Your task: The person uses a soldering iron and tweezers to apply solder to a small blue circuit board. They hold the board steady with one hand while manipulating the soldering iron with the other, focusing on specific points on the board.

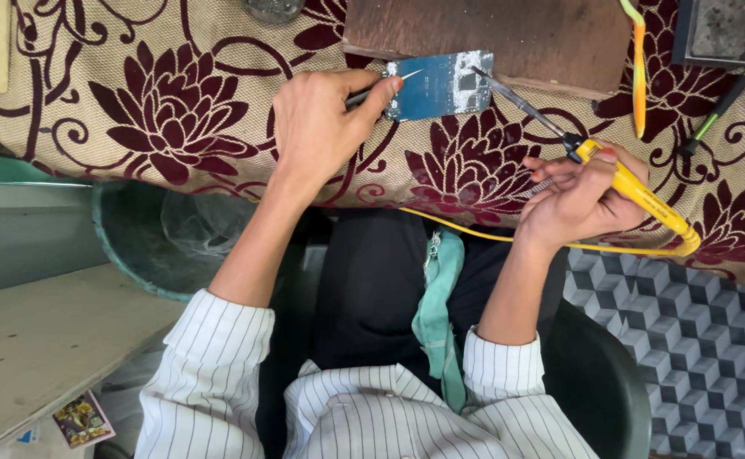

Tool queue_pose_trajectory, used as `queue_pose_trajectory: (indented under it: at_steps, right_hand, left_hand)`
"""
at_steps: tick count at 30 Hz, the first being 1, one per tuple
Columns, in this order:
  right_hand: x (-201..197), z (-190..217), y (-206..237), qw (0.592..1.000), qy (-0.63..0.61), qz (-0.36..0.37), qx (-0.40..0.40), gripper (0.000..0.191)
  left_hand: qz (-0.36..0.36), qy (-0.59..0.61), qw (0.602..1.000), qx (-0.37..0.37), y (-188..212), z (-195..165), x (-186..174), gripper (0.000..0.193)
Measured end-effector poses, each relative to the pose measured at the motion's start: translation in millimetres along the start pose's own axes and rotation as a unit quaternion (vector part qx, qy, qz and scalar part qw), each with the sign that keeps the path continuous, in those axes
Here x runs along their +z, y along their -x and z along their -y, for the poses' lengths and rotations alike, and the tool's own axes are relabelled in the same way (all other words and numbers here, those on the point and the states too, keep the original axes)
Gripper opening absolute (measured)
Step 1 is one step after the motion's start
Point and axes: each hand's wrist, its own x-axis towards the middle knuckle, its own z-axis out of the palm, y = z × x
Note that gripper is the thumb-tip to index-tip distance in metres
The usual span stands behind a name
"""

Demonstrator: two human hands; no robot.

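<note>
The left hand [317,127] is pinching slim metal tweezers [385,85] against the blue rectangular circuit board [440,85] lying on the floral cloth [177,110], while the right hand [581,200], fingers closed around it, is touching the yellow-handled soldering iron [627,183] to the board, apparently mid-soldering, which demands steady tip placement.

A beige tablecloth [220,51] patterned with maroon flowers is seen across the top; a blue circuit board [440,85], a yellow-handled soldering iron [636,191], white pinstriped sleeves [211,365] below.

Floral beige-and-maroon tablecloth [177,102] — on it a blue circuit board [440,85], wooden block [517,38], green pen [716,110].
</note>
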Motion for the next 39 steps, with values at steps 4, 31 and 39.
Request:
queue_pose_trajectory:
  at_steps: [4,31,39]
  right_hand:
    - [-3,-3,-1,1.0,0.01,0.019,-0.015,0.014]
    - [-8,-5,1,0.998,0.004,0.055,-0.026,0.017]
    - [-8,-4,1,0.999,-0.002,0.05,-0.02,0.019]
  left_hand:
    - [-0.004,-0.004,1.0,-0.001,0,-1,0,0.03]
    - [-0.005,-0.008,1.0,0.004,1,0,0,0.03]
    - [0.004,-0.011,1.0,-0.008,0,0,0,0.032]
